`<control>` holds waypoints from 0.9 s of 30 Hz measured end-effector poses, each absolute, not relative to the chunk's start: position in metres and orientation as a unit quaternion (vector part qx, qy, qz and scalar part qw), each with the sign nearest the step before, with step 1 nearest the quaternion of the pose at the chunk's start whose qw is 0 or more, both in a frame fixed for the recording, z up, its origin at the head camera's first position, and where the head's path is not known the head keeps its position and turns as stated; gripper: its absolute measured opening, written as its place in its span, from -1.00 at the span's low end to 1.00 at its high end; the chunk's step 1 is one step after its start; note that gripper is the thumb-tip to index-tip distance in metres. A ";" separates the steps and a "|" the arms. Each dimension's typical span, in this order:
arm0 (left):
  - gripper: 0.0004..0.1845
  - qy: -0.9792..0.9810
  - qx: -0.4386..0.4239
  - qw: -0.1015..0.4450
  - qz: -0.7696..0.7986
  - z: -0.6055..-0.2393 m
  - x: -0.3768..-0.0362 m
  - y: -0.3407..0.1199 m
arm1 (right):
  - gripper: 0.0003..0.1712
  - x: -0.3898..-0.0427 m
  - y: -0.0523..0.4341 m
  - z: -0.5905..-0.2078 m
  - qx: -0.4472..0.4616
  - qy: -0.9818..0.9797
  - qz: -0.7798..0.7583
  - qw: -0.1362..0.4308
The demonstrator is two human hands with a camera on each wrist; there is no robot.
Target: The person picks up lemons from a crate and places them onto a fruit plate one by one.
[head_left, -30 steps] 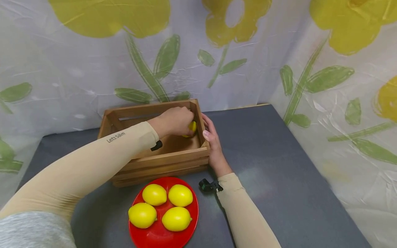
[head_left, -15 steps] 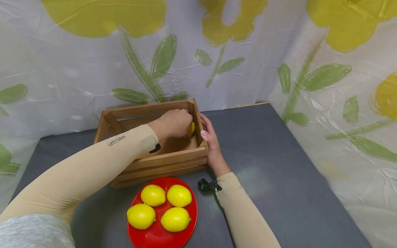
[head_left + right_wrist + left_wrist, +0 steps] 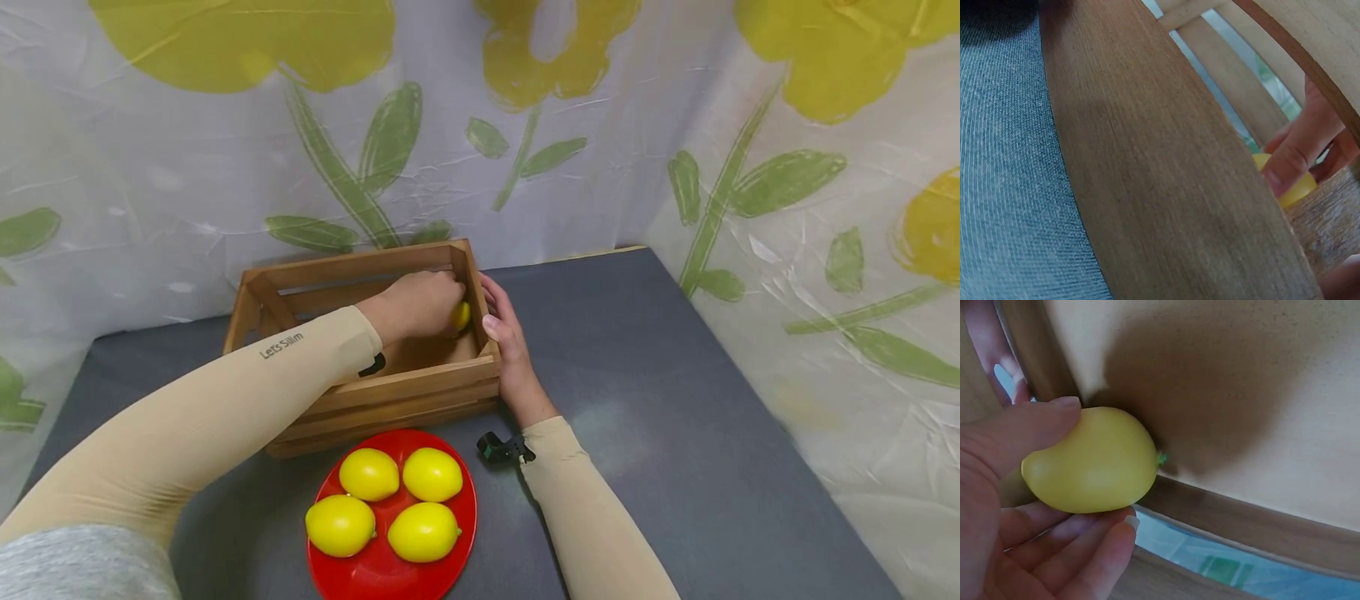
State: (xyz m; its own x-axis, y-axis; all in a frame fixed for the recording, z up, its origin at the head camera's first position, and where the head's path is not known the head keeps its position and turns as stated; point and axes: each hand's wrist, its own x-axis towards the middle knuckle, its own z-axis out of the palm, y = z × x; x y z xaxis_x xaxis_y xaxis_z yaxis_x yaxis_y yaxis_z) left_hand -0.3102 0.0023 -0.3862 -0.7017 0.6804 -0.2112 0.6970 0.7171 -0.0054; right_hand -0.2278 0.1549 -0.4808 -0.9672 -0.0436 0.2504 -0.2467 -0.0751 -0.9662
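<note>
My left hand (image 3: 422,304) reaches into a slatted wooden crate (image 3: 390,393) near its right end. Its thumb and fingers grip a yellow lemon (image 3: 1094,462) with a small green tip. In the left wrist view, the lemon is close to the crate's inner wall and casts a shadow on the floor of the crate. My right hand (image 3: 516,354) rests against the outside of the crate's right end, its thumb tip at the rim. Much of the lemon is hidden by the left hand in the head view.
A red plate (image 3: 375,575) bearing several lemons (image 3: 425,532) stands on the grey table (image 3: 660,417) just in front of the crate. Behind and to the right hangs a flower-patterned sheet (image 3: 600,192). The crate's back sits close to it.
My left hand has sunk slightly lower inside the crate with the lemon in its grip. The right hand keeps its place on the crate. The head view has shifted a little.
</note>
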 end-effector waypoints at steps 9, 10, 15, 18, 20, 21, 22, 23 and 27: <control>-0.60 0.919 0.375 0.119 -0.040 -0.387 -0.314 0.002 | -0.10 -0.227 0.156 -0.481 0.109 -0.680 0.721 0.070; -0.59 0.919 0.373 0.120 -0.042 -0.386 -0.314 0.002 | -0.11 -0.227 0.156 -0.481 0.110 -0.681 0.721 0.069; -0.52 0.924 0.357 0.128 -0.045 -0.381 -0.313 -0.002 | -0.11 -0.228 0.154 -0.480 0.117 -0.681 0.720 0.067; -0.54 0.927 0.353 0.120 -0.053 -0.374 -0.311 -0.007 | -0.11 -0.229 0.153 -0.480 0.120 -0.681 0.719 0.067; -0.58 0.927 0.353 0.109 -0.059 -0.369 -0.309 -0.011 | -0.11 -0.229 0.152 -0.480 0.122 -0.680 0.720 0.066; -0.60 0.928 0.354 0.103 -0.061 -0.366 -0.307 -0.013 | -0.11 -0.230 0.152 -0.481 0.121 -0.680 0.721 0.066; -0.61 0.928 0.355 0.095 -0.060 -0.363 -0.306 -0.015 | -0.10 -0.230 0.152 -0.481 0.120 -0.679 0.721 0.066; -0.61 0.928 0.357 0.087 -0.058 -0.360 -0.304 -0.016 | -0.10 -0.230 0.153 -0.481 0.118 -0.679 0.721 0.066; -0.51 0.928 0.362 0.065 -0.056 -0.348 -0.297 -0.021 | -0.08 -0.228 0.156 -0.483 0.110 -0.678 0.724 0.066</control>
State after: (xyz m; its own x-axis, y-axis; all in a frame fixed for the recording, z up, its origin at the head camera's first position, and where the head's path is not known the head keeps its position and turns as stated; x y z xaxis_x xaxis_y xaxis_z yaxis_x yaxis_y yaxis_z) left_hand -0.2966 -0.0211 -0.3483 -0.7291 0.6650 -0.1620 0.6797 0.7312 -0.0575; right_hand -0.2283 0.1561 -0.4827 -0.9668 -0.0537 0.2499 -0.2459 -0.0719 -0.9666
